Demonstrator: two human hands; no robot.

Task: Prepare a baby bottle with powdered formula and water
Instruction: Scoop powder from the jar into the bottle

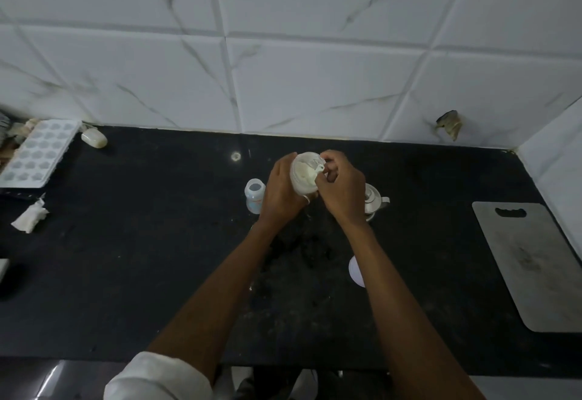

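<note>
Reaching out over the black bench [126, 258], two bare forearms meet at a formula jar [304, 176], the landmark for all else. Nearer than the jar and to its right lies a white round lid [356, 270], partly hidden by the right forearm. The left hand [282, 191] is wrapped around the jar's side, holding it tilted above the bench with its open mouth showing pale powder. The right hand [341, 188] is pinched on a small white scoop [319, 169] at the jar's rim. Just left of the jar stands an open baby bottle [254, 195]; just right, a steel vessel [373, 199]. Far left, an ice tray [37, 154]; far right, a cutting board [532, 264].
</note>
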